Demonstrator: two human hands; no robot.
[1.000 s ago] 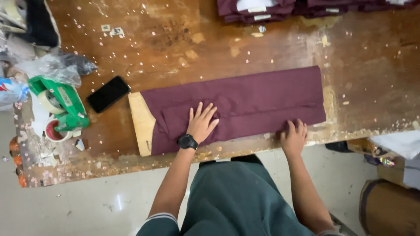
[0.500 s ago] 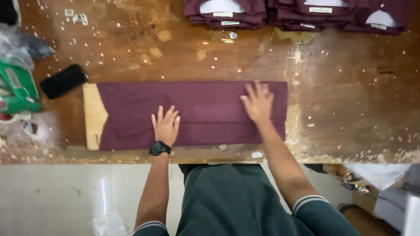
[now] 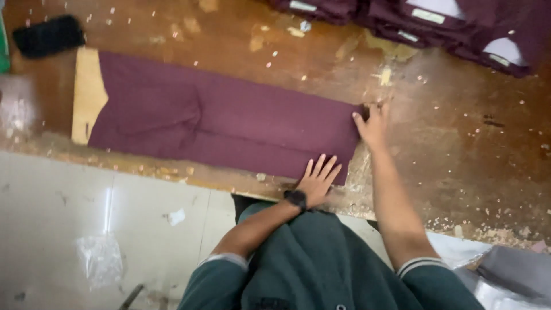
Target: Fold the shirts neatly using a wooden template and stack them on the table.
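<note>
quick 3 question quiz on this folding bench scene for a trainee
1. True or false: the left hand lies flat on the maroon garment.
2. Where is the right hand? A) at the garment's right end B) on the black phone C) on the stacked garments
3. What pale thing sticks out at the garment's left end?

Key: 1 true; 2 A; 3 a cardboard folding board.

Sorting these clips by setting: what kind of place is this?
Probably a garment folding or packing workshop: a long maroon cloth smoothed over a cardboard board on a worn wooden table, with stacked folded maroon garments behind.
</note>
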